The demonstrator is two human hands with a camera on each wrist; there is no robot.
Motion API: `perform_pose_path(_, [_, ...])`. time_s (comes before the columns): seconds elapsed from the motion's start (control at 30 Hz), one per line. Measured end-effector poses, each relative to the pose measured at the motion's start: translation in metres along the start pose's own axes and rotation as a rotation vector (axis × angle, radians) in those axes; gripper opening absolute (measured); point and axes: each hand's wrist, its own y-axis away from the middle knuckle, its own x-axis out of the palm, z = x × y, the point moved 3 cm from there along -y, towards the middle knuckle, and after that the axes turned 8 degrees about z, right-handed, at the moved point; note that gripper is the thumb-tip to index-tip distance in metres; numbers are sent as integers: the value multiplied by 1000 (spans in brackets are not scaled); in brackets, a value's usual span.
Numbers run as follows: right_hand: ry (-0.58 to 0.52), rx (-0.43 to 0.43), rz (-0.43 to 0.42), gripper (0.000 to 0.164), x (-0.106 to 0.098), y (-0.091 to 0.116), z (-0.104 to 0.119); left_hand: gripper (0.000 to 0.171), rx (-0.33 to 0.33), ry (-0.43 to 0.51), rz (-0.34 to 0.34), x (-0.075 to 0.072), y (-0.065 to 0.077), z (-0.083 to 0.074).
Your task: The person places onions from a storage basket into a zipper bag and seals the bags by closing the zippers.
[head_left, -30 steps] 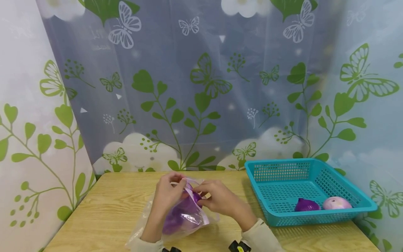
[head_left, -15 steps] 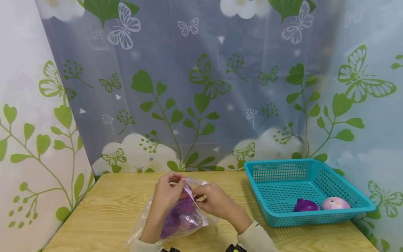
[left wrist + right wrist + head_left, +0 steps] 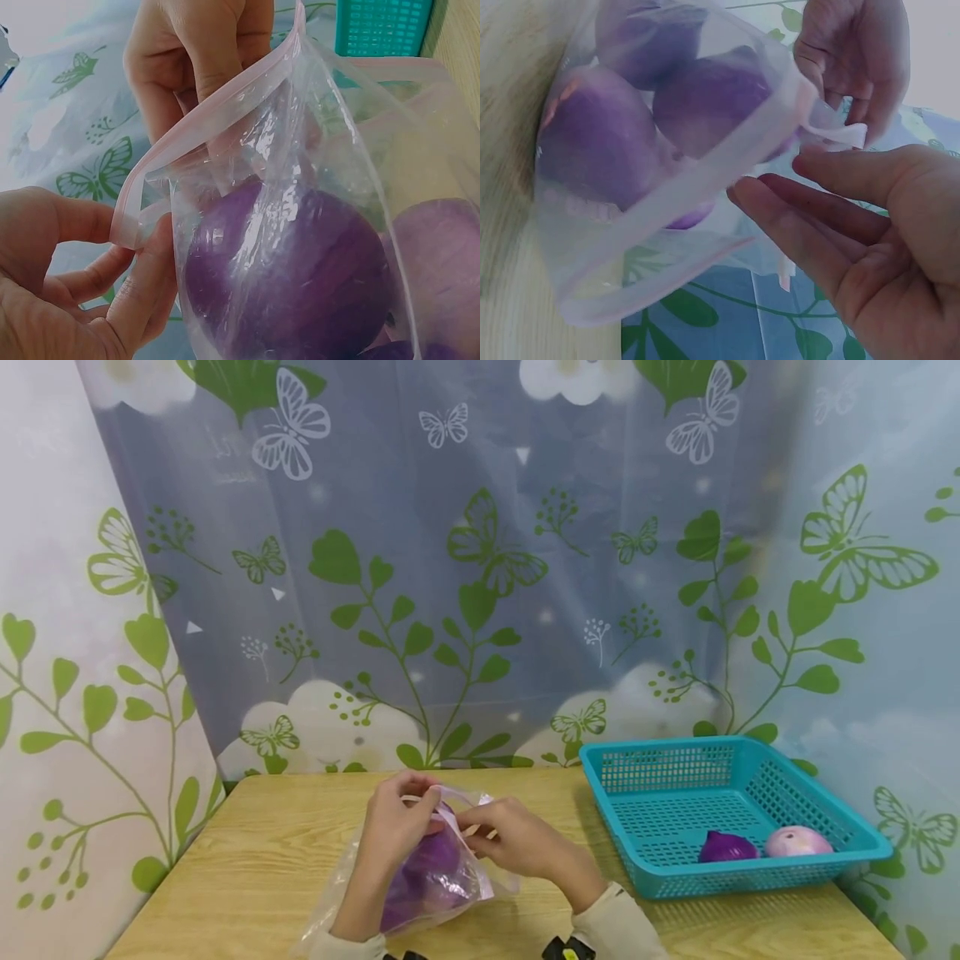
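Note:
A clear zip bag [image 3: 450, 881] with a pale pink strip along its mouth holds several red onions [image 3: 285, 277], [image 3: 592, 142]. At one corner of the mouth, my left hand [image 3: 397, 818] pinches the strip between thumb and fingers, plain in the left wrist view. My right hand [image 3: 521, 839] is on the other side of the mouth, fingertips right at the bag's edge. In the right wrist view its thumb and fingers [image 3: 780, 217] stand apart, with no onion between them. The bag's lower part sits on the table, partly hidden behind the left forearm.
A turquoise plastic basket [image 3: 660, 881] stands at the right of the wooden table [image 3: 247, 852]. Inside it lie a dark purple onion [image 3: 727, 847] and a paler, pinkish onion [image 3: 798, 841]. Behind the table hangs a curtain [image 3: 570, 635] printed with leaves and butterflies.
My right hand's fingers have drawn slightly back from the onion at the bag's mouth, and that onion sits lower inside. The left hand keeps its pinch on the strip.

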Motion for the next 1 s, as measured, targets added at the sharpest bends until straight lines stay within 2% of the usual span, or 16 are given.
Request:
perform_pose_path(0.2, [-14,58,15,26,-7,7,-1,16,-1,-1,4,0,0,0])
perform_pose_path(0.4, [54,73,18,24,-18,17,-3,16,0,5,2,1,0,0])
perform_pose_path(0.57, [55,110,68,26,-32,31,-6,17,2,1,0,1,0,1])
perform_pose_path(0.8, [134,209,177,29,-73,55,-14,17,6,6,-1,0,0,1])
perform_pose_path(1.0, [174,370,255,30,-114,82,-32,17,4,3,1,0,0,1])
